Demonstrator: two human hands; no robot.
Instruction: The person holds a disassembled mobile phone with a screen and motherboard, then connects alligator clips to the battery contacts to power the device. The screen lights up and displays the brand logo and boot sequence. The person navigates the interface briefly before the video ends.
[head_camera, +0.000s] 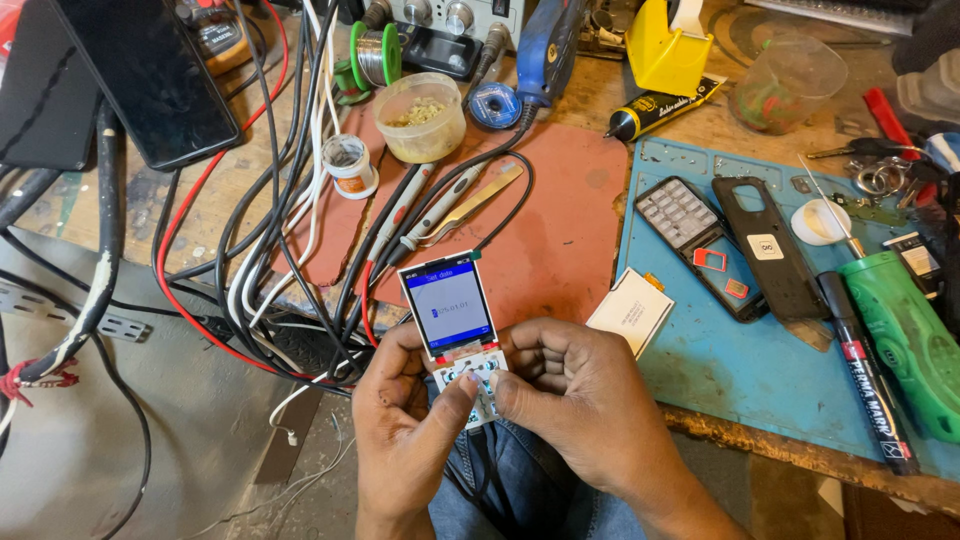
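Phone board (455, 325) with lit blue screen, held by both hands: left hand (400, 420) and right hand (570, 400) curl closed around it, thumbs apparently pressing keys, just left of the blue mat (740, 360).

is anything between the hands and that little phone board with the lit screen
Nothing visible. Both the left hand and the right hand already hold the phone board directly, thumbs on its keypad, in front of the bench edge.

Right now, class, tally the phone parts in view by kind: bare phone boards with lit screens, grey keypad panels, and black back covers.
Bare phone board with lit blue-white screen: 1
Grey keypad panel: 1
Black plastic back cover: 1
Total: 3
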